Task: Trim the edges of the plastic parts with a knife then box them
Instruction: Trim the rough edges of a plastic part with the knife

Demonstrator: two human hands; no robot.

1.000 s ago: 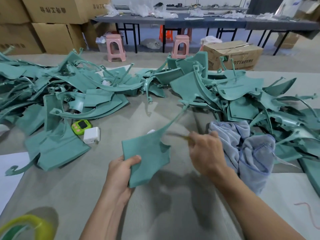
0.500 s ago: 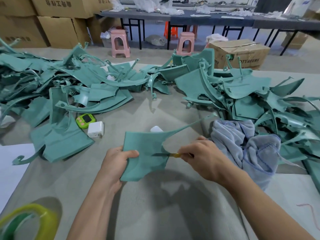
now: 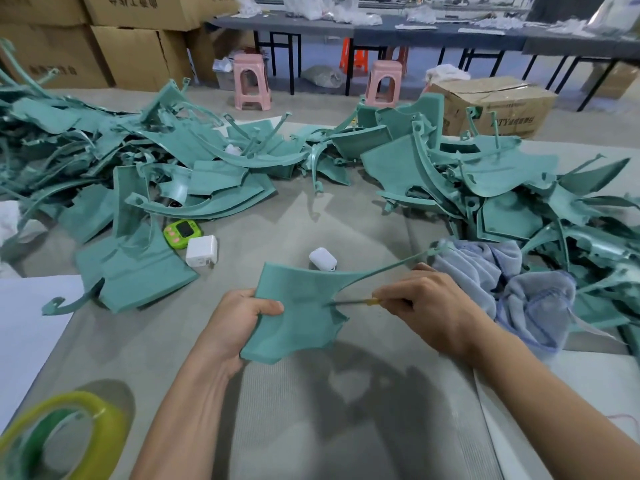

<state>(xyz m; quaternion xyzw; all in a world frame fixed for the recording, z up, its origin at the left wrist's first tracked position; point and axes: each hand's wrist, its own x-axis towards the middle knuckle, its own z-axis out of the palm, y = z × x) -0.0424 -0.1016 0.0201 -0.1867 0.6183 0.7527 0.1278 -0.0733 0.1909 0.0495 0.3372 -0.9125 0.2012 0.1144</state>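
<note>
Holding: the left hand (image 3: 242, 323) clamps one plastic part (image 3: 298, 317) by its left edge, thumb on top and fingers curled beneath. The part hangs over the middle of the desk (image 3: 311, 427), its thin arm reaching right toward the cloth (image 3: 519, 289).
Cutting: the right hand (image 3: 426, 306) has its fingers pinched together on the one knife (image 3: 360, 301); the blade tip meets the part's notched right edge.
Heaps: two, a left heap (image 3: 138, 161) and a right heap (image 3: 485, 174), with too many pieces to count.
Small things: one timer (image 3: 182, 233), one charger (image 3: 202, 251), one earbud case (image 3: 322, 258), one tape roll (image 3: 62, 441).
Room: bare desk runs between the heaps and under the forearms; a white sheet (image 3: 24, 323) lies at the left edge.
Beyond: two pink stools (image 3: 252, 81) and one cardboard box (image 3: 491, 105) on the floor.
</note>
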